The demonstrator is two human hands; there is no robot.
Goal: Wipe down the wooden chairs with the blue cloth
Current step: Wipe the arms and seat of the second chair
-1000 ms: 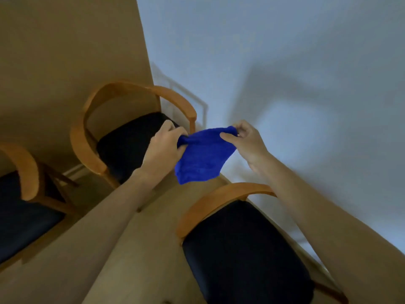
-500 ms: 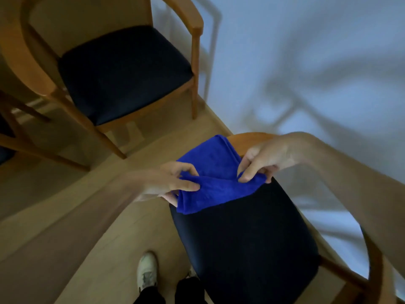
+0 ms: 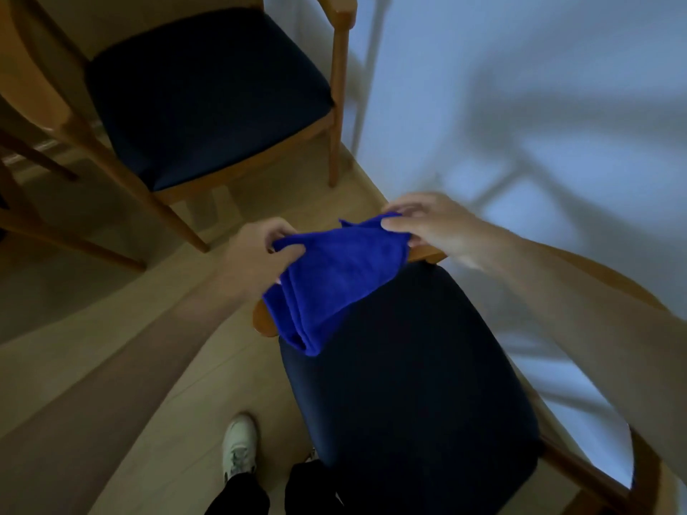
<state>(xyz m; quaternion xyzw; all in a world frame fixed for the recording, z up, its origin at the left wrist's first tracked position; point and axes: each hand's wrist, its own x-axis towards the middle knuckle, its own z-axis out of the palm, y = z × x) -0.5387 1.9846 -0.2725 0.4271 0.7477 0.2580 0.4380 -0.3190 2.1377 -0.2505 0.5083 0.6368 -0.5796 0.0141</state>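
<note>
Since half a second ago the blue cloth point(image 3: 331, 276) has been drawn out wider between the hands, its right corner lifted up toward the curved rail, and the hands have spread further apart; the view has dropped a little, so the far chair sits higher in the frame.

At the far left edge, dark wooden legs of another chair point(image 3: 22, 202) cross the frame. In the upper left stands the far chair point(image 3: 336, 105), its wooden frame around a dark padded seat, set on the pale wooden floor point(image 3: 111, 328). Left of centre, the left hand point(image 3: 256, 254) pinches the left edge of the cloth, fingers curled round a fold with the thumb on top. The cloth hangs in the middle of the frame, bunched and draped down over the wooden rail of the near chair point(image 3: 423, 252) and onto the front of its dark seat. At the bottom centre, a white shoe point(image 3: 239, 447) and dark trouser legs show on the floor. Right of centre, the right hand point(image 3: 431, 224) grips the cloth's upper right corner, fingertips closed on it just above the rail. The near chair's seat fills the lower right, beside the pale wall point(image 3: 520, 87).
</note>
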